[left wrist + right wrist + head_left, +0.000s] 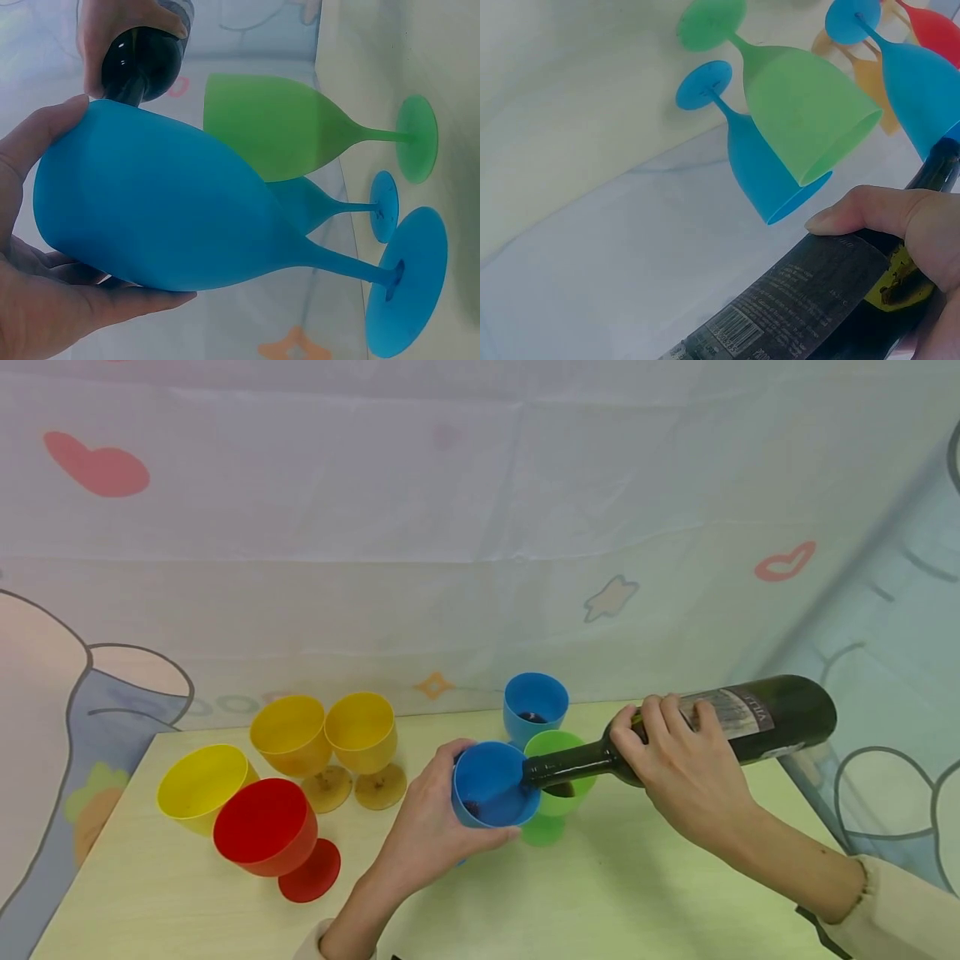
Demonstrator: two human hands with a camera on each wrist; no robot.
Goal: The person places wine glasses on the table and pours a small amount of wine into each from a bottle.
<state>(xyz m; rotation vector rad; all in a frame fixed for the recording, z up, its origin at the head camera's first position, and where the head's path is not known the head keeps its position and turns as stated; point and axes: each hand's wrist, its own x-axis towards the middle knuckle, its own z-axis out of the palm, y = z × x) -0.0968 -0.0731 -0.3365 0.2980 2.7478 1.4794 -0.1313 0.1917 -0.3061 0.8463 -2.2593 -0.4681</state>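
My left hand (431, 835) grips a blue wine goblet (491, 781) around its bowl, fingers on the far side and thumb along the near side. A little dark liquid lies inside it. In the left wrist view this goblet's foot (406, 283) shows below its stem. A dark wine bottle (795, 714) is held by my right hand (682, 768) around its shoulder and body. It tilts left, with its mouth at the goblet's right rim. Behind the bottle neck stands a green goblet (545, 829) with dark liquid in it. Another blue goblet (525, 727), also holding dark liquid, is behind that.
To the left on the pale table (637, 893) stand a red goblet (262, 827), a bright yellow goblet (202, 785) and two darker yellow goblets, one left (288, 735) and one right (360, 731). A printed cloth (337, 485) hangs behind the table's back edge.
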